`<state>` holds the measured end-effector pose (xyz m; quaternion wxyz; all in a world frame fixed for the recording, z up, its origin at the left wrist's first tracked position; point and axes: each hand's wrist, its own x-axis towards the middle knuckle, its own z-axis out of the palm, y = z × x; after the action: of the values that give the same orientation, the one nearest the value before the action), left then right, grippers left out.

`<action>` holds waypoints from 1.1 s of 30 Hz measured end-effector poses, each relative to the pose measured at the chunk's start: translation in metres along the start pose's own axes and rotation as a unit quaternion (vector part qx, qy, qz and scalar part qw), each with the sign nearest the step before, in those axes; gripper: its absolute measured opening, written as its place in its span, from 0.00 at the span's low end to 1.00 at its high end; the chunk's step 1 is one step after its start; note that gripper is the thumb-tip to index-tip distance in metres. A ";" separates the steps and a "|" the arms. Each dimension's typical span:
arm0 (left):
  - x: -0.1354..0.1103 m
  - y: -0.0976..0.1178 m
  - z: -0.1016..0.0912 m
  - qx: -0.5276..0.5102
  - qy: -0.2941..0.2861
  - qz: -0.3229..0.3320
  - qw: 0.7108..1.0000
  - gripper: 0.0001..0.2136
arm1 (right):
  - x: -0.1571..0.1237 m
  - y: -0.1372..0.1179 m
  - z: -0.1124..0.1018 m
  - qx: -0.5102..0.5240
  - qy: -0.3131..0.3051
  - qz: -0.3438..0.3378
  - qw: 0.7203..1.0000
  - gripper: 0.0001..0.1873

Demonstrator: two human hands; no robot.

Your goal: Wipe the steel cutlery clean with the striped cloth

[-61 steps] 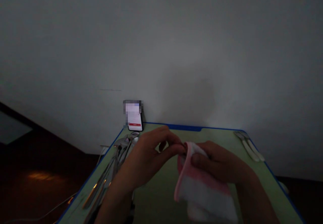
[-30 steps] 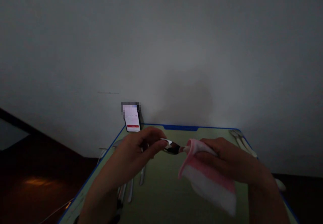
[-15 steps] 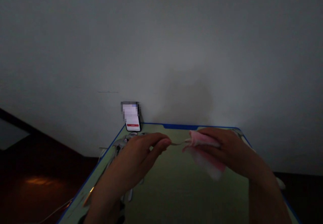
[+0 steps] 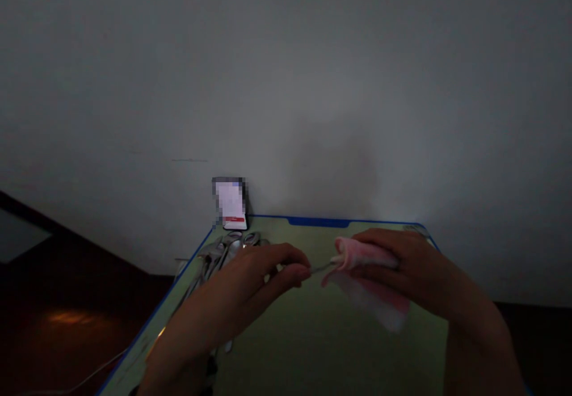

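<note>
My left hand [image 4: 250, 283] pinches the end of a thin metal piece of cutlery [image 4: 320, 268] above the green table [image 4: 290, 348]. My right hand [image 4: 402, 268] is closed around a pink and white cloth [image 4: 364, 271] that is wrapped over the other end of that utensil. Only a short stretch of metal shows between the two hands. Part of the cloth hangs down below my right hand. The light is dim.
A pile of metal cutlery [image 4: 223, 250] lies along the table's left side. A phone [image 4: 230, 203] with a lit screen leans against the white wall at the back left corner. The table has a blue rim [image 4: 318, 222]. Dark floor lies to the left.
The spoon's bowl, visible a second ago, has slid into the cloth. My right hand moved right along the utensil, and the cloth bunched up around it.
</note>
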<state>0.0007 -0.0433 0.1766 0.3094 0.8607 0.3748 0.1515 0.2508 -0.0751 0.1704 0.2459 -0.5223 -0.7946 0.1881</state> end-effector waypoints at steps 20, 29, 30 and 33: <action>0.013 0.007 0.014 0.081 0.112 0.070 0.988 0.05 | 0.005 -0.011 0.013 0.011 -0.135 -0.001 0.991 0.15; 0.013 0.005 0.013 0.132 0.103 0.075 0.983 0.07 | 0.009 -0.020 0.024 -0.024 -0.126 -0.008 0.992 0.10; 0.013 0.005 0.013 0.145 0.088 0.071 0.983 0.08 | 0.009 -0.020 0.023 -0.024 -0.124 -0.011 0.992 0.10; 0.012 0.009 0.013 0.178 0.055 0.067 0.980 0.11 | 0.010 -0.021 0.023 -0.025 -0.122 -0.018 0.992 0.10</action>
<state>0.0203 -0.0447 0.1728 0.1192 0.9156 0.3534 0.1504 0.2183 -0.0754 0.1651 0.1372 -0.4866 -0.8326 0.2261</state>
